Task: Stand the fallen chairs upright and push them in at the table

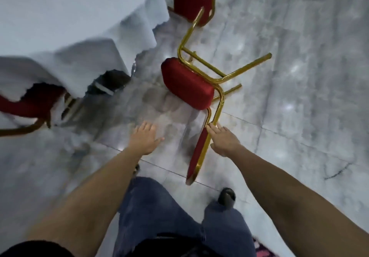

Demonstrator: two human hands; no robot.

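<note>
Pale grey marble floor [299, 97] fills most of the view, glossy and veined, with thin joints between the slabs. At the upper left stands the table [60, 17], draped in a white cloth whose scalloped hem hangs down to the floor.

A fallen chair [187, 85] with a red cushion and gold metal frame lies on its side on the floor, well off the table's right edge. Its seat faces left toward the table, its legs point right and up in the view, and its red backrest stretches down toward the person. The right hand [225, 141] rests on the gold rail of that backrest, fingers laid along the tube; its grip is loose and narrow, not visibly wrapped around the rail. The left hand [144, 139] hovers over bare floor just left of the backrest, palm down, fingers spread wide, holding nothing.

A second red chair [191, 1] stands beside the table's far right edge. A third red chair [26, 105] sits partly under the cloth at the table's near left edge. Blue jeans [159, 213] and a dark shoe [226, 196] show at the bottom.
</note>
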